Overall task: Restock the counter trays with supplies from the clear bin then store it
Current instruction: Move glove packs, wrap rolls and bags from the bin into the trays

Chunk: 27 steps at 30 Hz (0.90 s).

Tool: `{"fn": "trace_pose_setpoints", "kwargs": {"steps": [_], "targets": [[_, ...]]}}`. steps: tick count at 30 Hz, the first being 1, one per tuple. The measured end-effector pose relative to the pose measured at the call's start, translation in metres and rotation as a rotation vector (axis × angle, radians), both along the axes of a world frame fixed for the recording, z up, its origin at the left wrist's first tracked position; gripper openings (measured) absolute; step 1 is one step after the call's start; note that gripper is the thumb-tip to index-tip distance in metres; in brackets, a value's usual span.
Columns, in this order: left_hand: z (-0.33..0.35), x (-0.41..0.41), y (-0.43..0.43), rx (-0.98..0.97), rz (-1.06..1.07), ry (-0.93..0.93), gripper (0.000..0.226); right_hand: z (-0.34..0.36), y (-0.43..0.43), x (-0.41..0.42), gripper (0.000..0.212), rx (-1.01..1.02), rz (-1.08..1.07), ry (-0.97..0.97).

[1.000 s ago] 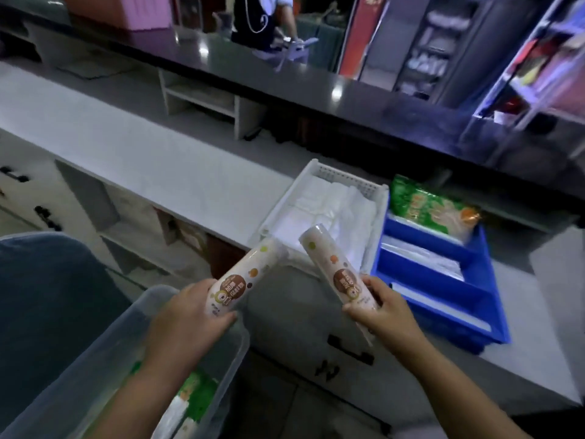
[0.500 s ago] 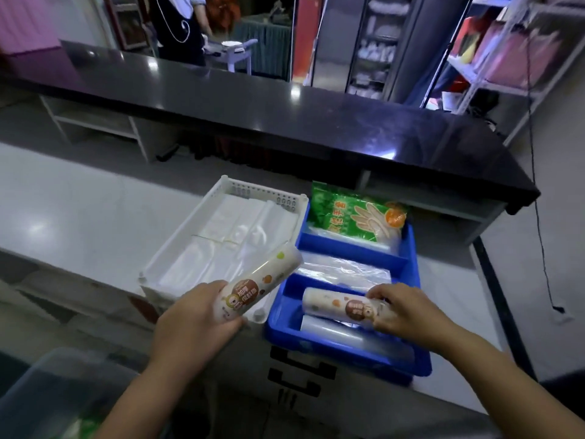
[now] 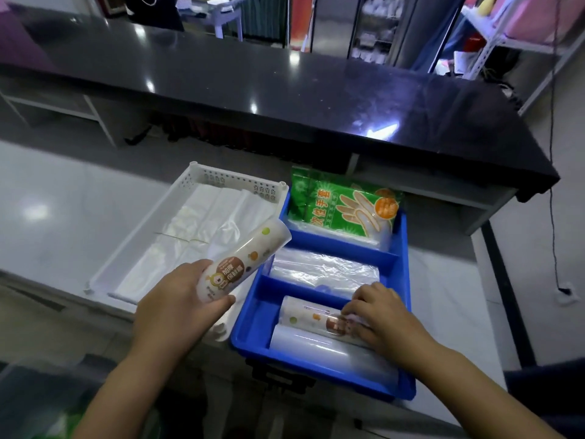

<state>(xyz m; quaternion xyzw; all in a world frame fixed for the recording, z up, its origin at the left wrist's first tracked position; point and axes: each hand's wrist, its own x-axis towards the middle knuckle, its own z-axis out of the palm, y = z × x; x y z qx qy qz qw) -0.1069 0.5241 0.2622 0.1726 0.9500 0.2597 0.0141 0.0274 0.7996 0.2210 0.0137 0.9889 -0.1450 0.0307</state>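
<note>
At lower right, in the blue tray's (image 3: 402, 258) nearest compartment, my right hand (image 3: 384, 315) now presses its spotted roll (image 3: 311, 316) flat, fingers curled over it, while my left hand (image 3: 177, 307) still clasps the second roll (image 3: 242, 264) at centre.

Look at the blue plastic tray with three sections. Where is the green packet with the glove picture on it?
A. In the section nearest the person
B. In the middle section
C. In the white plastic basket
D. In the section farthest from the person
D: the green glove packet lies in the farthest section of the blue plastic tray, beyond the middle section that holds clear plastic bags.
</note>
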Motion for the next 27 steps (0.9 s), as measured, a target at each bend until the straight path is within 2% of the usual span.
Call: {"fn": "trace_pose_setpoints", "kwargs": {"steps": [3, 6, 9, 12, 15, 17, 20, 23, 25, 27], "targets": [[0.004, -0.013, 0.003, 0.007, -0.041, -0.004, 0.042, 0.002, -0.031, -0.012, 0.023, -0.027, 0.062, 0.022], [0.008, -0.024, 0.002, 0.004, -0.097, 0.010, 0.041, -0.002, -0.067, -0.030, 0.029, -0.021, 0.150, 0.023], [0.012, -0.032, -0.004, 0.016, -0.147, 0.014, 0.041, 0.004, -0.090, -0.046, 0.030, -0.025, 0.116, -0.075], [0.012, -0.038, -0.010, 0.023, -0.177, 0.015, 0.040, 0.009, -0.099, -0.056, 0.034, 0.105, 0.127, -0.157], [0.011, -0.041, -0.014, 0.023, -0.217, 0.015, 0.039, 0.018, -0.104, -0.060, 0.033, 0.055, 0.072, -0.167], [0.011, -0.042, -0.013, 0.024, -0.259, 0.017, 0.037, 0.027, -0.107, -0.056, 0.031, -0.037, 0.002, -0.114], [0.013, -0.043, -0.009, 0.026, -0.314, 0.024, 0.039, 0.038, -0.102, -0.040, 0.033, -0.318, -0.178, -0.024], [0.011, -0.043, -0.003, 0.007, -0.375, 0.057, 0.046, 0.040, -0.092, -0.011, 0.043, -0.446, -0.401, 0.280], [0.009, -0.042, 0.004, -0.012, -0.429, 0.068, 0.049, 0.043, -0.087, 0.009, 0.061, -0.526, -0.628, 0.505], [0.007, -0.039, 0.012, -0.044, -0.490, 0.070, 0.053, 0.044, -0.081, 0.026, 0.073, -0.654, -0.789, 0.627]]}}
